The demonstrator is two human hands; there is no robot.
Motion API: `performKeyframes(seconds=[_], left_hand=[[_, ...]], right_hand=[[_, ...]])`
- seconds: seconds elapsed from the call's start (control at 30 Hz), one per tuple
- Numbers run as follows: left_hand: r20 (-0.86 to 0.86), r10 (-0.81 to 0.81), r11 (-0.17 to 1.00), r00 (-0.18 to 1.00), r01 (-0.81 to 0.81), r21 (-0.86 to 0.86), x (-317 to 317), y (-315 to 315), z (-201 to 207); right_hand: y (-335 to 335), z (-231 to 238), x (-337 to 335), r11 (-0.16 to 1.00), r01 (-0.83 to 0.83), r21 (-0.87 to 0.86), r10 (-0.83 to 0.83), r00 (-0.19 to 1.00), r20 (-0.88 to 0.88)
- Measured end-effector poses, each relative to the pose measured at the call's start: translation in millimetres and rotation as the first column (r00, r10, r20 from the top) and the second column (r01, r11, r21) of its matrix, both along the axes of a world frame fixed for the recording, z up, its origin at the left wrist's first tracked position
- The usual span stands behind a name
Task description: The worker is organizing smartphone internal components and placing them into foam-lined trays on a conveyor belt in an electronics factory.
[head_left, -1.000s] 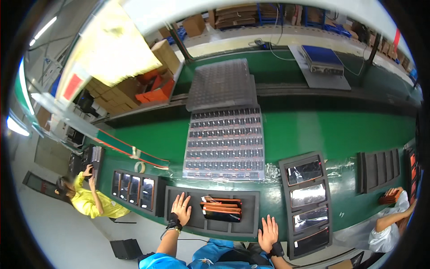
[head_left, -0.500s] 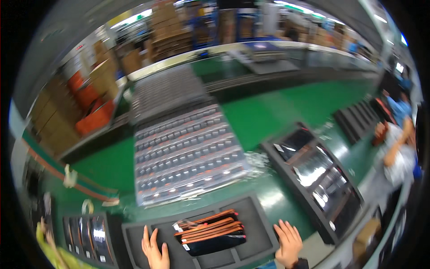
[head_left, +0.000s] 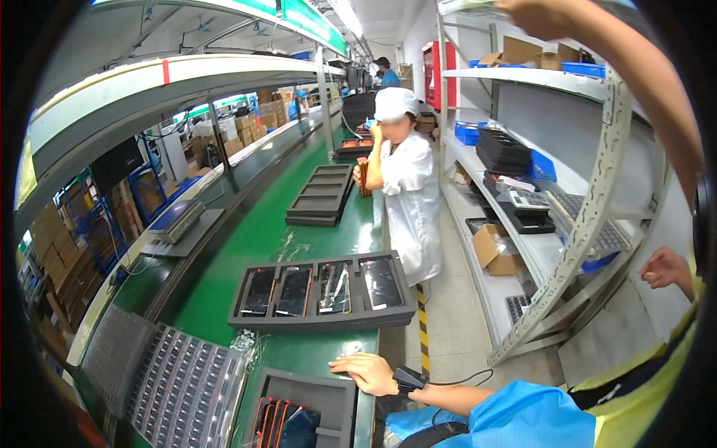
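Near the fingers [head_left: 345,364], orange-edged devices [head_left: 293,427]

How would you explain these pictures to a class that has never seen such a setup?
There is no robot: a person works with bare hands. The left of two fisheye cameras worn on the head takes every picture, so straight edges bend. In the current one, the person's right hand lies palm down at the corner of a dark foam tray, seemingly holding nothing; the left hand is out of view. That tray carries orange-edged screen panels. Beyond it, a four-slot foam tray holds four glossy screens. Leftward on the green workbench lies a clear plastic tray of small dark parts. The person in white is a co-worker.
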State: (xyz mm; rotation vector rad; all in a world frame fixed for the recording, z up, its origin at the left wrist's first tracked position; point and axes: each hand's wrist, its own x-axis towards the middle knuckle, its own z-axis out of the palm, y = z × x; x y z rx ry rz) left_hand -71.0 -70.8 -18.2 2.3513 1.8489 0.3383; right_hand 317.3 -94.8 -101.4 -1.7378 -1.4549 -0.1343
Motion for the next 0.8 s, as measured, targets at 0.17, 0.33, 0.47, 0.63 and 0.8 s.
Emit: performKeyframes(seconds=[0.17, 0.33, 0.47, 0.63, 0.8], left_hand=[[0.023, -0.001, 1.000, 1.000, 0.001, 0.010, -6, -18, 3], [0.039, -0.007, 0.999, 0.999, 0.008, -0.036, -4, -22, 6], [0.035, -0.002, 0.999, 0.999, 0.004, -0.053, -6, -23, 1], [0.020, 0.017, 0.998, 1.000, -0.016, -0.068, -11, -21, -8], [0.038, 0.011, 1.000, 0.999, -0.010, -0.023, -12, -21, -6]], right_hand=[[-1, 0, -9, 0.997, 0.015, 0.070, -0.014, 1.000, -0.005], [0, 1, -9, 0.997, 0.009, 0.073, -0.007, 1.000, -0.022], [-1, -3, -8, 0.997, 0.010, 0.076, -0.007, 0.999, -0.043], [0, -5, -9, 0.994, 0.020, 0.108, -0.014, 0.998, -0.056], [-2, -3, -16, 0.984, 0.097, 0.147, -0.083, 0.992, -0.096]])
